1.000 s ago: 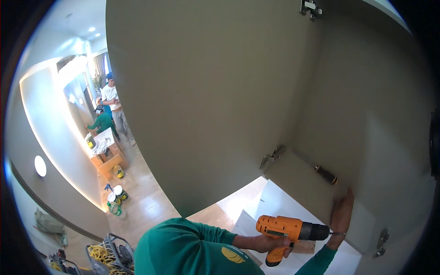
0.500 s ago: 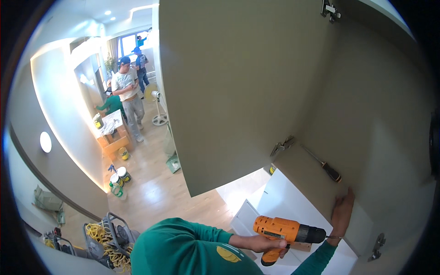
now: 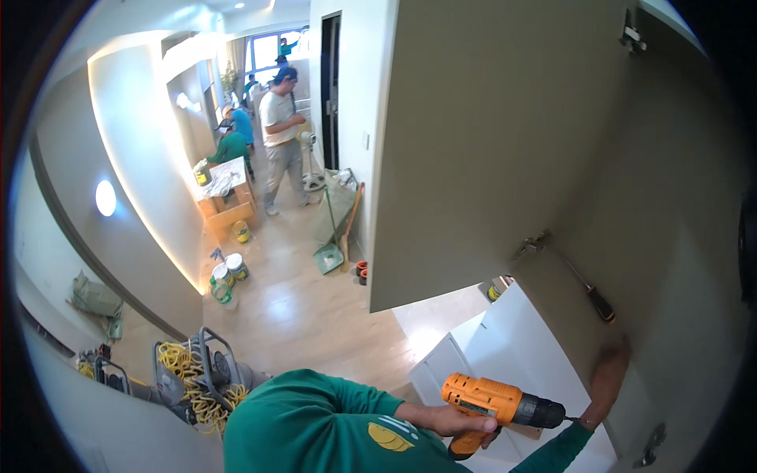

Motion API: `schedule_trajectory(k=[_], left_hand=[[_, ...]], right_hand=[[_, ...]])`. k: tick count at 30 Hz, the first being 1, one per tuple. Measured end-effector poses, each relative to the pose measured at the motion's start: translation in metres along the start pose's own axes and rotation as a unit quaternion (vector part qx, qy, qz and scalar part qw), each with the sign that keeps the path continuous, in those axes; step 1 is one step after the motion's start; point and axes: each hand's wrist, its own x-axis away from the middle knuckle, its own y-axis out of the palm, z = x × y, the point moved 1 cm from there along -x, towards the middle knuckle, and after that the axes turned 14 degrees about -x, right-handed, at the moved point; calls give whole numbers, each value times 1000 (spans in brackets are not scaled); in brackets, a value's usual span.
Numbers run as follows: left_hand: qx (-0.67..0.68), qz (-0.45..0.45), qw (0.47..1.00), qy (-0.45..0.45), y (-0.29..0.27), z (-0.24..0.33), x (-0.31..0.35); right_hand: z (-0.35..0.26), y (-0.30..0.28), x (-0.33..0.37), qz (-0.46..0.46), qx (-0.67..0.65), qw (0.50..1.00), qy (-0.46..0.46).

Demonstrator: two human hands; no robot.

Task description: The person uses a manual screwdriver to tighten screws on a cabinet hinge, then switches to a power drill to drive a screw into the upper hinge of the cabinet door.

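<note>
My left hand (image 3: pixel 461 423) is wrapped round the grip of an orange and black cordless drill (image 3: pixel 485 396). The drill's bit points right and ends close to my right wrist. My right hand (image 3: pixel 611 364) reaches into a grey-brown cabinet (image 3: pixel 678 260); its fingers are blurred and partly lost in shadow. Just beyond that hand lies a screwdriver (image 3: pixel 601 305) with a black handle, its shaft toward a metal hinge (image 3: pixel 532 245). The opened cabinet door (image 3: pixel 465 165) stands upright in front of me.
White panels (image 3: pixel 520 339) stand below the cabinet. At lower left is grey equipment with a coiled yellow cord (image 3: pixel 181 363). Paint buckets (image 3: pixel 236 266), a green dustpan (image 3: pixel 328 258) and a wooden workbench (image 3: pixel 229 213) are farther off. A person (image 3: pixel 282 134) stands beyond, with others behind.
My view has turned left, so the door and cabinet sit farther right and more of the hallway shows. The drill stays in my left hand. The person in the white shirt has turned.
</note>
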Motion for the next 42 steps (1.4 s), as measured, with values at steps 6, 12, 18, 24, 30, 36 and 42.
schedule_trajectory(k=[6,12,18,24,30,36,42], left_hand=[[-60,28,998,11,-9,-15,-1],[-37,46,998,10,-30,-57,-2],[-95,48,994,11,-45,-71,0],[-106,25,994,24,-58,-84,3],[-102,18,994,-41,-66,-86,9],[-147,-21,988,-51,-73,-77,6],[-155,-13,986,-64,-75,-80,9]], right_hand=[[57,3,-13,-16,14,1000,5],[118,20,-11,17,28,999,-11],[145,38,-19,-11,-13,1000,5],[163,50,-5,13,-73,997,26],[181,42,2,14,-80,997,19],[168,43,4,2,-18,1000,5],[198,47,12,4,-36,999,2]])
